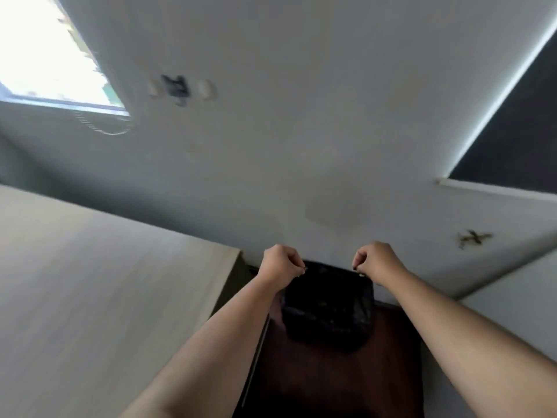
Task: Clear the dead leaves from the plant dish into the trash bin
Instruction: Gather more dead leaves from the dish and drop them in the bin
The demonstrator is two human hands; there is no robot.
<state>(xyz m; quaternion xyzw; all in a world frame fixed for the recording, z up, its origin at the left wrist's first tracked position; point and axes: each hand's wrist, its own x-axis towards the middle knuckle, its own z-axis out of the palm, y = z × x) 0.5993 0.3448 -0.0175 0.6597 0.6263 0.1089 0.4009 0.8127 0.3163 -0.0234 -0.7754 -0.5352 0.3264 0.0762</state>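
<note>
A black trash bin [328, 312] lined with a dark bag stands on the dark red floor against the white wall, between my forearms. My left hand [280, 263] hovers over the bin's far left corner with its fingers pinched together on a tiny brownish bit, seemingly a piece of dead leaf. My right hand [376, 260] is pinched the same way over the far right corner, and a small pale speck [361, 275] shows just below its fingertips. The picture is blurred, so what is pinched is hard to make out. The plant dish is not in view.
A pale wooden cabinet side [105, 282] rises close on the left of the bin. The white wall [301, 146] is right behind it. A bright window [45, 55] is at the upper left, and a dark blind [518, 131] at the upper right.
</note>
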